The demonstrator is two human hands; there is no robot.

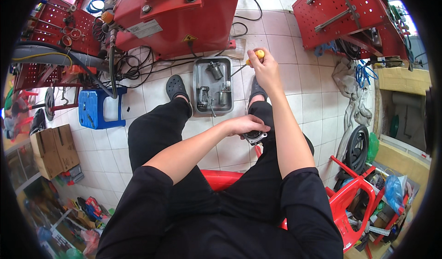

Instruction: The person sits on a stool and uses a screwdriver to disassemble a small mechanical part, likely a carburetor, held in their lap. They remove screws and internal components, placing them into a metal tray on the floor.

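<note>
Just above the right thigh, a round black-and-silver metal part [254, 138] is being held in the left hand [248, 125]. Its far side is covered by the palm and fingers, and its near edge is left exposed toward the body. The fingers are curled firmly over it, with the fingertips bent down at its right side. Whether some of its weight is borne by the leg cannot quite be told from this angle.

Farther forward, to the right of the tray, a yellow-handled tool with a slim metal shaft [260, 54] is gripped in the right hand [265, 69]. The handle is wrapped by bent fingers, its rounded yellow end is shown above them, and the shaft is angled down and left toward the tray.

The held part is seen as a dark, hollow-looking round body, ringed by a paler metal rim.

Now the count: one part is held, and one tool. One grey rectangular tray [202, 80] is set on the white floor tiles, and in it at least three metal pieces [214, 70] are seen, two of them cylindrical. It is flanked by two dark perforated clogs [176, 86]. One blue plastic stool [90, 109] is placed to the left, and one large red machine [184, 26] is stationed ahead.
</note>
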